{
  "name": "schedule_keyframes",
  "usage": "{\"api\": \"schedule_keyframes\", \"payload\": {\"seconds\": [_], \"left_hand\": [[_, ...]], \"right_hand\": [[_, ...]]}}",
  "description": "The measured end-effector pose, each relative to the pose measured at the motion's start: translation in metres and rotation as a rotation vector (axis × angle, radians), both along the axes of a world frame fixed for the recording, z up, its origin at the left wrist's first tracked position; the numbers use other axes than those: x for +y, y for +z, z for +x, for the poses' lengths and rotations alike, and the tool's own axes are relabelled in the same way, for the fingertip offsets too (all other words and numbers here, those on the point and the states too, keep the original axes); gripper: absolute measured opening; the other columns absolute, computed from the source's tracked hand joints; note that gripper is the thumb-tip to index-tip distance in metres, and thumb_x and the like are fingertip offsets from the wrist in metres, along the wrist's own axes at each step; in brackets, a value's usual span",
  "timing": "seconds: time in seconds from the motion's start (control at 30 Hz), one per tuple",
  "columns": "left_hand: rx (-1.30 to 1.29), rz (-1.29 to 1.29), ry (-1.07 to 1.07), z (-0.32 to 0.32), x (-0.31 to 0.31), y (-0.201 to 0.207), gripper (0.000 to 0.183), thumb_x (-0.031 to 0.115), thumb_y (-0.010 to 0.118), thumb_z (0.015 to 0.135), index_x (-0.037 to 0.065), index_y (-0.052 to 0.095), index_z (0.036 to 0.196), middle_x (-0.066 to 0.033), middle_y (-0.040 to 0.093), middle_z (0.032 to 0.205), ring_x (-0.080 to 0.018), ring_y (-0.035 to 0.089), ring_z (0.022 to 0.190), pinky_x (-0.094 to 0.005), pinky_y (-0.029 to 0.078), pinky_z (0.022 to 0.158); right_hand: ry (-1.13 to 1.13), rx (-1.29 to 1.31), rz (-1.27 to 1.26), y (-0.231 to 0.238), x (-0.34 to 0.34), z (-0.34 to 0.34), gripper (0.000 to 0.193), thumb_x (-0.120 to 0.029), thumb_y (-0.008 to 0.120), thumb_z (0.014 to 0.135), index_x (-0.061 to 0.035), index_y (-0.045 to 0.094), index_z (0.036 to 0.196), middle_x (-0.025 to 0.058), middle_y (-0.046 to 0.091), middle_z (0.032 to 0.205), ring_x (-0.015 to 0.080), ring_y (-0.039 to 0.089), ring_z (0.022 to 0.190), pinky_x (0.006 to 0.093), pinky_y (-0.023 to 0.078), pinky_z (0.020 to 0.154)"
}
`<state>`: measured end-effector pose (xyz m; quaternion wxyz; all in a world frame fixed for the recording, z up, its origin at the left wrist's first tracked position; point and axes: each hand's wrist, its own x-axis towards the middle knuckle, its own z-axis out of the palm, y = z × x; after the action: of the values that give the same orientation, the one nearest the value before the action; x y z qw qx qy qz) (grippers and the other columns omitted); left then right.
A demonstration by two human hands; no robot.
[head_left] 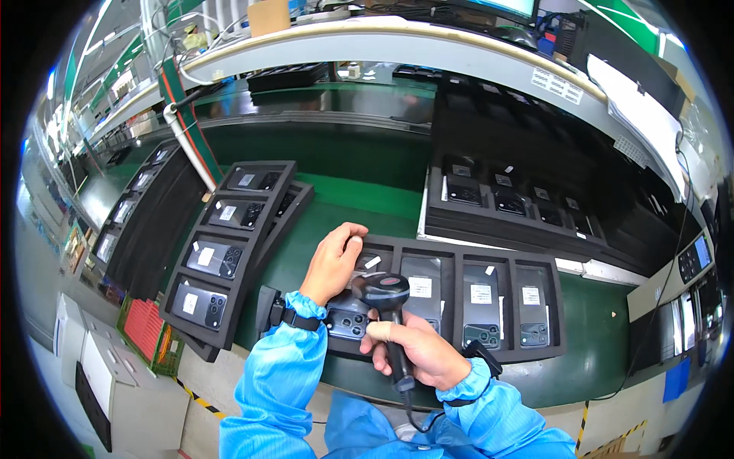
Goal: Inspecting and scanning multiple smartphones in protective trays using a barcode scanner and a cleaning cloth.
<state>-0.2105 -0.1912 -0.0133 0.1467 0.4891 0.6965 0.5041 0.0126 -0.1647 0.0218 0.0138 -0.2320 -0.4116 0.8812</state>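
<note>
My right hand [419, 348] is wrapped round the grip of a black handheld barcode scanner [381, 291], its cord hanging down toward me. The scanner head is held over the left part of a black foam tray [557, 310]. Dark smartphones [481, 312] with white labels lie face down in the tray's compartments, camera lenses toward me. My left hand [332, 262] is closed at the tray's far left corner, fingers curled over the edge. Scanner and hands partly hide the leftmost phone [348, 323]. A bandage [380, 330] covers part of a right-hand finger.
Stacked foam trays of phones stand at left [222, 258] and behind at right [505, 218], all on the green work surface [352, 203]. A raised shelf [367, 38] crosses the far side. A grey device with a small screen [702, 251] stands far right; a green crate [164, 348] sits low left.
</note>
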Motion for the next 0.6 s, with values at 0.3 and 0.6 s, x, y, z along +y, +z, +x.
{"api": "schedule_keyframes", "payload": {"seconds": [0.3, 0.6], "left_hand": [[0.71, -0.417, 0.063, 0.03, 0.003, 0.012, 0.071, 0.04, 0.067, 0.08, 0.015, 0.049, 0.144, -0.0144, 0.045, 0.149, -0.0373, 0.033, 0.144, -0.0588, 0.04, 0.103], [0.565, -0.247, 0.084, 0.027, 0.007, 0.01, 0.067, 0.021, 0.072, 0.073, 0.007, 0.053, 0.135, -0.0166, 0.055, 0.135, -0.0358, 0.048, 0.13, -0.047, 0.043, 0.105]], "right_hand": [[-0.491, -0.065, 0.417, 0.028, 0.054, 0.156, 0.035, -0.011, 0.072, 0.09, 0.0013, 0.057, 0.12, 0.0113, 0.067, 0.102, 0.017, 0.068, 0.081, 0.0301, 0.056, 0.07], [-1.161, -0.7, 0.832, -0.036, 0.15, 0.3, 0.02, -0.01, 0.071, 0.084, 0.0005, 0.062, 0.098, 0.0029, 0.059, 0.068, 0.0113, 0.053, 0.048, 0.0286, 0.045, 0.045]]}}
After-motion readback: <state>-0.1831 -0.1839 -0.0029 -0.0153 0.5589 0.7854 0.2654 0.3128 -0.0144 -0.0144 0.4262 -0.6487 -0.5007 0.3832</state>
